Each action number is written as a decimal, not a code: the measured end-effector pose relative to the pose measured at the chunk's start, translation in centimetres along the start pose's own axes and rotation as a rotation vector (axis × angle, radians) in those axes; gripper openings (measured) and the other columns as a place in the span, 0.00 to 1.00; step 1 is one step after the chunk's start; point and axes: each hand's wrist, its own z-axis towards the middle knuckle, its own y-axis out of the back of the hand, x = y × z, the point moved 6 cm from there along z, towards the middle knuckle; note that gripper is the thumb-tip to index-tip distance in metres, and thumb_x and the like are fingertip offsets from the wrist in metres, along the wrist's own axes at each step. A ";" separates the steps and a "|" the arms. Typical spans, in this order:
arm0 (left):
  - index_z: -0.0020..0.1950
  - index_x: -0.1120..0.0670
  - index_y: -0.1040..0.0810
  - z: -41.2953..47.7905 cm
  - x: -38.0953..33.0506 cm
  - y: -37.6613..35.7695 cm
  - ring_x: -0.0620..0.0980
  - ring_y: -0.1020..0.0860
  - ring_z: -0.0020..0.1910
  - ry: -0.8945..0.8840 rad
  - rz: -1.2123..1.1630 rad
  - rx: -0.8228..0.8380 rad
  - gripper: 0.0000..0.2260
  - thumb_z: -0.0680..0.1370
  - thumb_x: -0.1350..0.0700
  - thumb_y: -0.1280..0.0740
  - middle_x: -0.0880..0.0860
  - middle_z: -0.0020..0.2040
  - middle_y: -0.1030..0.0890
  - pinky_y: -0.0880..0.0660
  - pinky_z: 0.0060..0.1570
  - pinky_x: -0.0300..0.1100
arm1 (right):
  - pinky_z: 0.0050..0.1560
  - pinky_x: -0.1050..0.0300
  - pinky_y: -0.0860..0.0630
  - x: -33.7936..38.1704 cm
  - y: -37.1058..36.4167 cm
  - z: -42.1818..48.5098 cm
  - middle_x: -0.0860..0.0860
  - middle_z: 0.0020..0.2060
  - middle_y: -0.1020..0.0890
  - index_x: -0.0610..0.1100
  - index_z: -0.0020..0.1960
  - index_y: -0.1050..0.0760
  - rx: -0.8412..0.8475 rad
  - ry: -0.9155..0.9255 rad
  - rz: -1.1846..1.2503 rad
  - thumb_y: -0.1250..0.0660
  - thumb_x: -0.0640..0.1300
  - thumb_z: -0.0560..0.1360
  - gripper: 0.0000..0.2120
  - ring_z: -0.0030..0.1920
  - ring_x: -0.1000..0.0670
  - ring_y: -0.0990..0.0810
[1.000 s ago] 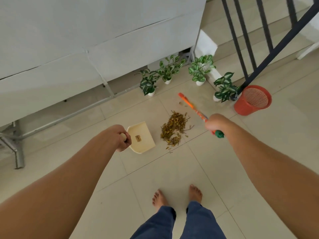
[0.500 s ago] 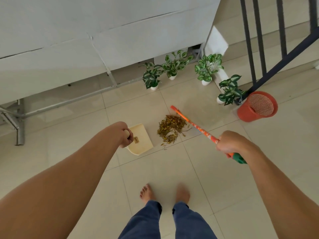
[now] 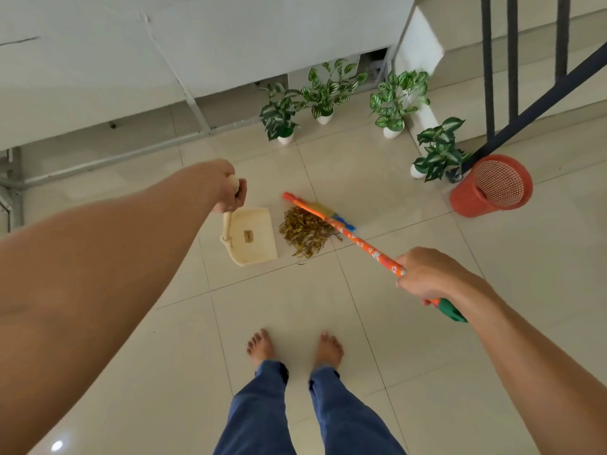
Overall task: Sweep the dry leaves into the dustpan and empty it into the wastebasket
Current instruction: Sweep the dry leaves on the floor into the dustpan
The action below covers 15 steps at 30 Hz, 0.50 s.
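A pile of dry leaves [image 3: 305,231] lies on the tiled floor just right of a cream dustpan [image 3: 254,244]. My left hand [image 3: 231,192] grips the top of the dustpan's upright handle. My right hand [image 3: 423,277] grips the orange patterned broom [image 3: 358,243] near its green end. The broom's head, with yellow and blue bristles, rests at the far right side of the leaf pile. A red mesh wastebasket [image 3: 491,187] stands on the floor at the right, beside the stair railing.
Several potted plants [image 3: 323,93] in white pots line the wall and stair base behind the leaves. A dark stair railing [image 3: 512,77] rises at the upper right. My bare feet [image 3: 294,348] stand on the tiles below the pile. A metal frame runs along the left wall.
My right hand has drawn back toward me and the broom head has come down onto the far side of the leaves. The dustpan now sits closer to the pile.
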 end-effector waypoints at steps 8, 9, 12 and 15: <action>0.52 0.57 0.26 1.2 0.4 -1.4 0.49 0.26 0.32 0.029 -0.069 -0.032 0.08 0.75 0.66 0.36 0.54 0.46 0.23 0.27 0.22 0.36 | 0.27 0.61 0.28 0.8 0.1 0.0 0.48 0.32 0.21 0.42 0.52 0.25 -0.079 -0.036 -0.007 0.38 0.37 0.75 0.08 0.31 0.50 0.19; 0.52 0.57 0.26 1.6 0.8 -1.3 0.49 0.26 0.32 0.029 -0.043 -0.031 0.08 0.75 0.66 0.36 0.54 0.46 0.23 0.27 0.22 0.36 | 0.28 0.61 0.27 1.5 0.1 0.4 0.48 0.32 0.21 0.42 0.52 0.25 -0.078 -0.030 -0.014 0.37 0.37 0.75 0.07 0.33 0.49 0.18; 0.52 0.58 0.25 2.1 0.4 -1.4 0.48 0.27 0.32 0.027 0.011 -0.086 0.08 0.75 0.66 0.36 0.54 0.45 0.24 0.27 0.23 0.35 | 0.28 0.60 0.27 3.4 -0.5 1.0 0.48 0.30 0.22 0.40 0.51 0.26 -0.047 0.020 -0.015 0.38 0.36 0.75 0.06 0.32 0.49 0.18; 0.55 0.56 0.24 2.2 -0.7 -2.1 0.47 0.27 0.32 0.038 -0.075 -0.104 0.11 0.75 0.66 0.37 0.53 0.44 0.24 0.27 0.26 0.33 | 0.30 0.59 0.23 3.8 -1.3 0.9 0.47 0.32 0.19 0.41 0.51 0.24 0.001 0.060 0.034 0.39 0.37 0.74 0.08 0.27 0.51 0.19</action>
